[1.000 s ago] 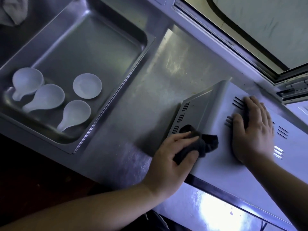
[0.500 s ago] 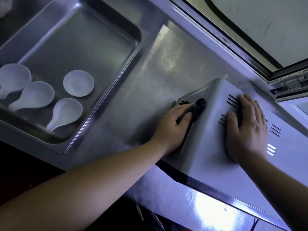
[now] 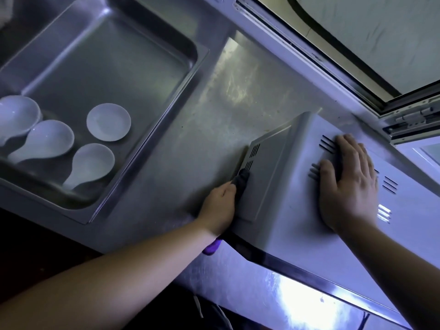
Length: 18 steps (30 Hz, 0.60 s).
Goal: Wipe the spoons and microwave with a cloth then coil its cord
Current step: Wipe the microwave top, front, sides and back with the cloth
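The left hand (image 3: 220,207) presses a dark cloth (image 3: 241,181) against the microwave's (image 3: 292,210) side panel; the right hand (image 3: 348,182) lies flat on top. Three spoons (image 3: 90,163), apparently white, sit in a steel tray (image 3: 147,129).

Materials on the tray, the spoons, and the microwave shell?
Rectangular metal tray: likely stainless steel, brushed, dull reflections. Three white round-bowled spoons: glossy, probably ceramic or melamine; cannot tell which. Pale grey microwave casing: looks like painted sheet metal, matte, with punched vent slots.

Bare counter (image 3: 214,115) between tray (image 3: 166,96) and microwave (image 3: 297,210)
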Each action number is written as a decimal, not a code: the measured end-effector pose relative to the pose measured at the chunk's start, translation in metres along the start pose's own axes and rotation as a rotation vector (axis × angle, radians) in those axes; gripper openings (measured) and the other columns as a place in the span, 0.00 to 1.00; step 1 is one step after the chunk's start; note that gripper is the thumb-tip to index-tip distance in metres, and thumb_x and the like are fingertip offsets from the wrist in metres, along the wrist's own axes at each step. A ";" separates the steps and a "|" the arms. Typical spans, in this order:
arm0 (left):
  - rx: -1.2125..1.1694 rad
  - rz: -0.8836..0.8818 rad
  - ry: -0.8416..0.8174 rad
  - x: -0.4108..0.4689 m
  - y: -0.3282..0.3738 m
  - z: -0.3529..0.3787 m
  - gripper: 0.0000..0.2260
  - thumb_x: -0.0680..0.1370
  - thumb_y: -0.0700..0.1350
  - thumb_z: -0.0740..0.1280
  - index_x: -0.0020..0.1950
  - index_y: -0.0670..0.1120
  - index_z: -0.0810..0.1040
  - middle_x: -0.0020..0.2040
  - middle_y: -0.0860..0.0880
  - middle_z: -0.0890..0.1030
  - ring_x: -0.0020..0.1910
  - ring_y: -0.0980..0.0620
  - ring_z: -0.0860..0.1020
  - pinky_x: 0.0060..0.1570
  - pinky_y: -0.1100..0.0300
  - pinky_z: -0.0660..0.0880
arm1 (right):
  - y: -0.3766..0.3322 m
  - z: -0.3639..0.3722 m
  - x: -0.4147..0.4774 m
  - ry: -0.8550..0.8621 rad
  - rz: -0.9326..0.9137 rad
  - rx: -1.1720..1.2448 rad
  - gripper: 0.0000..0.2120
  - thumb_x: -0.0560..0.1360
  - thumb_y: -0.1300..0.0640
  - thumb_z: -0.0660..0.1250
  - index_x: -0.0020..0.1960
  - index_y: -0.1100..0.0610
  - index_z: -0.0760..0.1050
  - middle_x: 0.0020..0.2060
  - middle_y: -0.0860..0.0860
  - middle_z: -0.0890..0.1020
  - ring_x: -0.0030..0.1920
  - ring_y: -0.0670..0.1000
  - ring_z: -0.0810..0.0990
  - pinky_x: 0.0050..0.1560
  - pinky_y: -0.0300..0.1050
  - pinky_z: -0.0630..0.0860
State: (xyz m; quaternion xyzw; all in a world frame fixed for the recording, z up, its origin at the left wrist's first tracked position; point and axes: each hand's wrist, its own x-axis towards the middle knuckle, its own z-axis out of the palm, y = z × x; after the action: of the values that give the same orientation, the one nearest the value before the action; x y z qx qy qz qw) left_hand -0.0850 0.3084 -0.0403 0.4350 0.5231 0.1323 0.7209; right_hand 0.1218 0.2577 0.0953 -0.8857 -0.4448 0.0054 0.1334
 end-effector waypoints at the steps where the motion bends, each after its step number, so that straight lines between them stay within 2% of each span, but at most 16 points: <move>1: -0.019 -0.026 0.013 -0.004 -0.002 -0.001 0.19 0.76 0.59 0.57 0.51 0.49 0.82 0.55 0.47 0.86 0.61 0.43 0.81 0.68 0.43 0.74 | 0.000 0.000 0.000 -0.001 0.002 -0.001 0.29 0.79 0.44 0.55 0.78 0.49 0.64 0.79 0.46 0.64 0.81 0.51 0.58 0.79 0.52 0.55; 2: -0.034 -0.029 0.014 -0.008 0.000 -0.002 0.18 0.76 0.58 0.57 0.49 0.48 0.81 0.54 0.47 0.86 0.61 0.42 0.80 0.68 0.42 0.74 | 0.000 0.000 0.000 -0.004 0.003 -0.003 0.29 0.79 0.43 0.55 0.78 0.49 0.64 0.79 0.46 0.64 0.81 0.51 0.57 0.80 0.52 0.55; 4: -0.063 0.024 -0.012 -0.017 0.012 -0.001 0.18 0.78 0.56 0.57 0.54 0.47 0.83 0.53 0.49 0.86 0.60 0.44 0.81 0.67 0.43 0.75 | 0.000 -0.001 0.000 -0.009 0.005 -0.011 0.29 0.79 0.43 0.55 0.78 0.48 0.63 0.80 0.45 0.64 0.81 0.51 0.57 0.80 0.53 0.55; 6: -0.126 0.093 -0.033 -0.028 0.034 0.002 0.17 0.80 0.55 0.59 0.60 0.55 0.84 0.56 0.57 0.86 0.61 0.54 0.81 0.69 0.48 0.74 | 0.000 -0.001 0.000 -0.012 0.010 -0.014 0.29 0.79 0.43 0.54 0.79 0.48 0.63 0.80 0.45 0.63 0.81 0.50 0.56 0.80 0.52 0.55; 8: -0.137 0.216 -0.043 -0.034 0.058 0.008 0.17 0.80 0.55 0.60 0.65 0.58 0.82 0.62 0.59 0.83 0.65 0.60 0.78 0.70 0.52 0.73 | -0.001 -0.001 0.000 -0.013 0.010 -0.012 0.29 0.79 0.43 0.54 0.79 0.48 0.63 0.80 0.45 0.63 0.81 0.50 0.56 0.80 0.52 0.54; 11: -0.063 0.447 -0.054 -0.028 0.084 0.019 0.16 0.84 0.51 0.59 0.68 0.54 0.80 0.67 0.58 0.80 0.69 0.61 0.75 0.72 0.54 0.70 | -0.001 -0.001 0.000 -0.011 0.005 -0.018 0.28 0.79 0.43 0.55 0.79 0.48 0.63 0.80 0.45 0.64 0.81 0.51 0.56 0.80 0.53 0.55; 13: -0.003 0.535 -0.017 -0.013 0.097 0.026 0.16 0.85 0.47 0.59 0.69 0.51 0.79 0.67 0.57 0.79 0.68 0.60 0.75 0.72 0.55 0.69 | -0.001 -0.001 0.000 -0.010 0.011 -0.019 0.28 0.79 0.43 0.55 0.79 0.48 0.63 0.80 0.45 0.64 0.81 0.51 0.57 0.80 0.53 0.55; 15: 0.032 0.588 -0.029 0.005 0.110 0.030 0.16 0.85 0.45 0.59 0.69 0.48 0.79 0.65 0.57 0.80 0.66 0.60 0.76 0.71 0.57 0.70 | -0.002 -0.001 -0.001 -0.008 0.012 -0.023 0.29 0.79 0.43 0.55 0.79 0.48 0.63 0.80 0.46 0.64 0.81 0.51 0.56 0.80 0.52 0.54; 18: 0.067 0.562 -0.074 0.032 0.127 0.034 0.15 0.87 0.44 0.58 0.70 0.46 0.78 0.63 0.57 0.80 0.60 0.67 0.76 0.64 0.70 0.70 | -0.003 -0.001 0.000 -0.010 0.014 -0.021 0.29 0.79 0.43 0.55 0.79 0.49 0.63 0.80 0.45 0.64 0.81 0.50 0.56 0.80 0.52 0.54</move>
State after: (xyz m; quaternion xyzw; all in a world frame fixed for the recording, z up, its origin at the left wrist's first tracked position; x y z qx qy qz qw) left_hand -0.0085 0.3869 0.0391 0.5910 0.3593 0.2935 0.6600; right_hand 0.1193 0.2592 0.0972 -0.8900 -0.4393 0.0064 0.1218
